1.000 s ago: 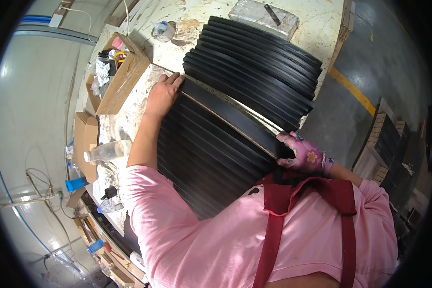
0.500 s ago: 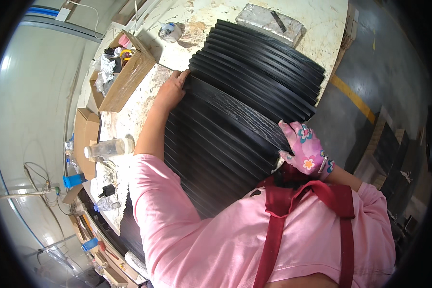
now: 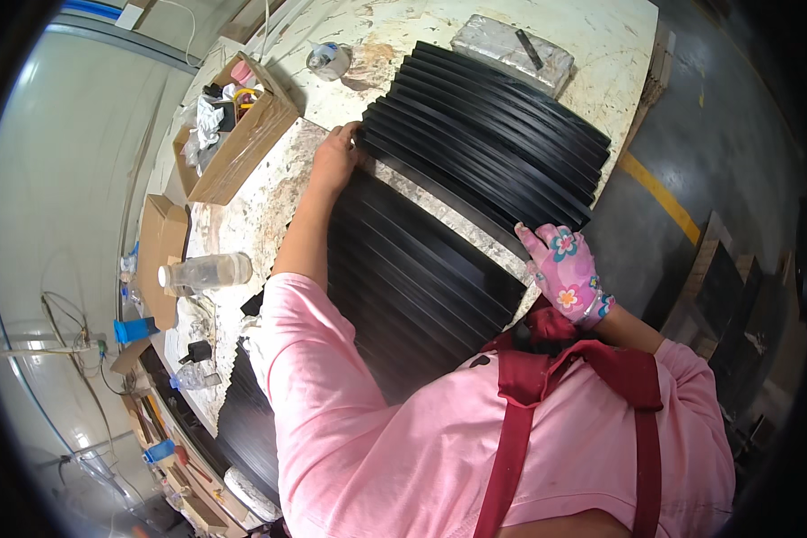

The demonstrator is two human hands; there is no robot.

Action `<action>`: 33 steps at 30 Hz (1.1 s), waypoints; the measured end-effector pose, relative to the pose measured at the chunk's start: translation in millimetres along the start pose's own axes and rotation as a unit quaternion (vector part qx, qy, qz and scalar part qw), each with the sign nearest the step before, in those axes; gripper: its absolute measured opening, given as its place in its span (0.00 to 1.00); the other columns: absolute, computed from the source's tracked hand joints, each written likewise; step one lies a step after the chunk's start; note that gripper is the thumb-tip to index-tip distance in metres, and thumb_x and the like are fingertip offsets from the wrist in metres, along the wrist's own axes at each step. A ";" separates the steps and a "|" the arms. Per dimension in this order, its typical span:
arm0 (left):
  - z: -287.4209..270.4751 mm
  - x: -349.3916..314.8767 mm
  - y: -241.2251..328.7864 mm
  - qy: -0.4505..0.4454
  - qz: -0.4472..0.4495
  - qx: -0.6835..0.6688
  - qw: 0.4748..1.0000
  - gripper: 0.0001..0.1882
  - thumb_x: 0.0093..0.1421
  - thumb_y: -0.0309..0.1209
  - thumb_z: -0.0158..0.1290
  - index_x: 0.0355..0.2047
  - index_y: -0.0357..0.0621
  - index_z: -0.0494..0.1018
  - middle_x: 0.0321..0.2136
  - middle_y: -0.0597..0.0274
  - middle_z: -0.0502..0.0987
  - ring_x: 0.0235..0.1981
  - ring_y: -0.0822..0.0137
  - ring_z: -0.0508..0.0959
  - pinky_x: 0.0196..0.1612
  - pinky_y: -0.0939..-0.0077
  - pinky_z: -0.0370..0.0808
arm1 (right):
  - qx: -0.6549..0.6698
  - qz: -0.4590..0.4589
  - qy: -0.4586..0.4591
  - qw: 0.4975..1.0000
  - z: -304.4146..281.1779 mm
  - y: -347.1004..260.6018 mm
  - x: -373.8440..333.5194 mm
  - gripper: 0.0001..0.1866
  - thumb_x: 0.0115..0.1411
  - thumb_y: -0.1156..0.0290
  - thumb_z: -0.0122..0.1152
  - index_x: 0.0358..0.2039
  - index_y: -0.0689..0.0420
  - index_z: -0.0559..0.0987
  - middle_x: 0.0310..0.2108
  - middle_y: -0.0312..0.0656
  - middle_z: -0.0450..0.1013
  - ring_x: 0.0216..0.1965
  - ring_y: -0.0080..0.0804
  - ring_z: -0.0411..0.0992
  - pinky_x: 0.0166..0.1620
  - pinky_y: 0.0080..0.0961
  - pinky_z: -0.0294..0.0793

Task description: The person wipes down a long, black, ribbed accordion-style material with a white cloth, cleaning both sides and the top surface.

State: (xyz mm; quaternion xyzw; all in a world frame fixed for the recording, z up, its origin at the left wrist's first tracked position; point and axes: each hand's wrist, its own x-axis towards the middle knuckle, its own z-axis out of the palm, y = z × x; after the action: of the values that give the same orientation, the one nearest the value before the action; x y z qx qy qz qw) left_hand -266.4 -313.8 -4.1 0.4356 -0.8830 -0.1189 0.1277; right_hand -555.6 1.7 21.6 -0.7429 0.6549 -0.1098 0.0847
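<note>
Left hand (image 3: 337,158) and gloved right hand (image 3: 565,269) pinch a black strip (image 3: 448,197) by its ends; a cardboard box (image 3: 245,165) near the left edge of the table (image 3: 601,31) holds crumpled white material (image 3: 208,122).

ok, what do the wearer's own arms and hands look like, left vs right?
Left hand: no glove, bare forearm, pink sleeve ending near the elbow. Right hand: pink glove printed with blue, white and pink flowers, a light, shiny band around the wrist, bare forearm above, matching pink sleeve. No cables seen on either.

open cardboard box (image 3: 249,160), mixed clutter (image 3: 210,121) inside | clear bottle (image 3: 211,272), pale cap (image 3: 163,276) | grey block (image 3: 498,47) | yellow floor stripe (image 3: 662,199)
</note>
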 end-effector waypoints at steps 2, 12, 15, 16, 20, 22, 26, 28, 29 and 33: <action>-1.8 1.1 -3.1 -0.009 -0.033 -0.043 0.998 0.27 0.53 0.26 0.59 0.56 0.46 0.69 0.41 0.50 0.78 0.39 0.54 0.80 0.44 0.66 0.76 | 0.008 0.001 0.008 1.000 2.2 2.6 1.1 0.25 0.55 0.69 0.58 0.55 0.51 0.72 0.36 0.41 0.71 0.40 0.39 0.71 0.41 0.38 0.71; -8.1 -21.1 14.3 0.060 -0.091 -0.111 0.988 0.34 0.56 0.43 0.62 0.58 0.39 0.65 0.53 0.41 0.72 0.55 0.45 0.72 0.57 0.61 0.69 | 0.027 0.009 0.020 0.999 8.7 10.8 3.4 0.28 0.51 0.67 0.64 0.56 0.45 0.73 0.57 0.44 0.65 0.53 0.43 0.67 0.50 0.42 0.68; -29.9 -64.0 18.1 0.037 0.005 -0.020 0.999 0.38 0.54 0.47 0.62 0.59 0.38 0.65 0.56 0.42 0.68 0.58 0.43 0.68 0.60 0.58 0.66 | 0.047 0.012 0.027 0.998 5.6 12.8 1.3 0.29 0.50 0.65 0.65 0.55 0.45 0.74 0.57 0.43 0.65 0.53 0.42 0.67 0.51 0.43 0.67; -36.8 -80.5 29.3 0.014 0.019 -0.001 1.000 0.39 0.53 0.48 0.62 0.60 0.40 0.63 0.59 0.43 0.65 0.60 0.43 0.64 0.61 0.56 0.64 | 0.047 0.016 0.033 0.998 4.8 13.6 -0.1 0.29 0.50 0.65 0.66 0.55 0.45 0.74 0.57 0.43 0.65 0.53 0.42 0.67 0.52 0.43 0.66; -48.5 -154.6 63.7 -0.088 -0.016 0.056 0.994 0.43 0.53 0.53 0.59 0.66 0.51 0.57 0.67 0.49 0.52 0.67 0.45 0.55 0.63 0.47 0.58 | 0.039 0.023 0.056 0.997 -0.4 11.7 -5.8 0.29 0.49 0.64 0.66 0.54 0.46 0.74 0.58 0.43 0.65 0.55 0.42 0.65 0.54 0.44 0.64; -34.8 -174.8 70.8 -0.107 -0.020 0.092 0.990 0.43 0.55 0.54 0.57 0.66 0.53 0.57 0.68 0.52 0.50 0.68 0.45 0.52 0.64 0.42 0.54 | 0.019 0.026 0.051 0.998 2.4 15.9 -8.5 0.28 0.51 0.64 0.64 0.55 0.45 0.74 0.59 0.42 0.64 0.59 0.41 0.62 0.56 0.45 0.62; -11.8 -172.5 80.6 -0.084 -0.021 0.113 0.990 0.38 0.60 0.55 0.51 0.67 0.56 0.57 0.69 0.53 0.49 0.69 0.46 0.51 0.63 0.36 0.51 | -0.029 0.011 0.072 0.997 19.2 18.2 -11.4 0.26 0.53 0.64 0.61 0.55 0.43 0.73 0.60 0.39 0.65 0.61 0.41 0.61 0.59 0.43 0.59; -8.0 -164.1 84.6 -0.079 -0.020 0.120 0.989 0.38 0.60 0.55 0.50 0.67 0.56 0.56 0.69 0.52 0.49 0.69 0.45 0.50 0.64 0.37 0.52 | -0.026 0.007 0.074 0.997 19.3 19.2 -10.6 0.27 0.53 0.64 0.61 0.55 0.43 0.73 0.60 0.39 0.65 0.61 0.41 0.61 0.59 0.43 0.59; -7.0 -160.2 85.6 -0.085 -0.024 0.115 0.989 0.38 0.61 0.55 0.50 0.67 0.55 0.55 0.69 0.52 0.48 0.69 0.44 0.49 0.64 0.38 0.50 | -0.024 0.006 0.077 0.997 19.1 19.6 -9.7 0.27 0.53 0.64 0.61 0.55 0.43 0.73 0.60 0.39 0.65 0.61 0.41 0.62 0.59 0.43 0.59; -2.8 -151.9 90.7 -0.089 -0.028 0.112 0.989 0.38 0.61 0.53 0.50 0.68 0.54 0.54 0.69 0.52 0.48 0.69 0.44 0.49 0.65 0.42 0.50 | -0.021 0.004 0.072 0.997 14.9 19.8 -11.0 0.27 0.52 0.66 0.61 0.56 0.42 0.73 0.59 0.39 0.66 0.61 0.41 0.62 0.59 0.44 0.58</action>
State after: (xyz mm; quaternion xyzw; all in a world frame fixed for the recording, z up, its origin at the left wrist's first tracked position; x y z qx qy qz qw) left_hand -243.2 -138.8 9.1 0.4598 -0.8859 -0.0611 -0.0039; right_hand -571.7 9.8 1.4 -0.7320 0.6643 -0.1494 0.0220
